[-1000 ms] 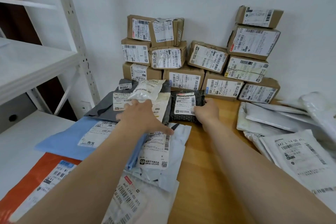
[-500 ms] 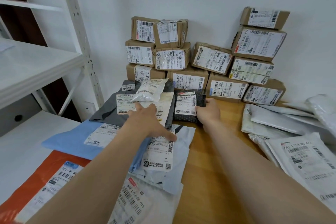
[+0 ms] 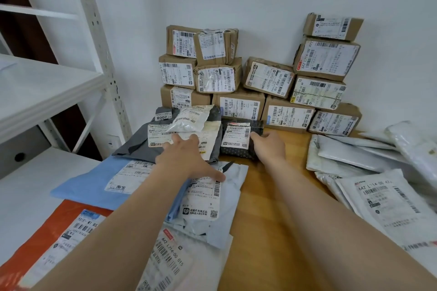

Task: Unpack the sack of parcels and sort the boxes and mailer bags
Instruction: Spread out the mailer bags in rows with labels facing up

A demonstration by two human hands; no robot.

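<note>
Brown cardboard boxes [image 3: 238, 106] with white labels are stacked against the back wall. In front of them lies a small black dotted mailer bag [image 3: 238, 146] with a white label. My right hand [image 3: 267, 146] holds its right edge. My left hand [image 3: 186, 160] lies flat, fingers spread, on a pile of mailer bags: a grey bag [image 3: 134, 146], a cream one [image 3: 208, 134] and a small white pouch [image 3: 191, 119] on top. Its thumb touches a pale bag's label [image 3: 205, 198]. A light blue bag [image 3: 94, 184] and an orange bag [image 3: 30, 245] lie nearer to me.
White mailer bags [image 3: 369, 163] are heaped on the right of the wooden table [image 3: 272, 231]. A white metal shelving rack [image 3: 47, 87] stands at the left, its upright post [image 3: 99, 38] close to the grey bag. A white wall is behind the boxes.
The two hands have hardly moved on the bags. The view has shifted slightly, so everything sits a little further right in the frame.
</note>
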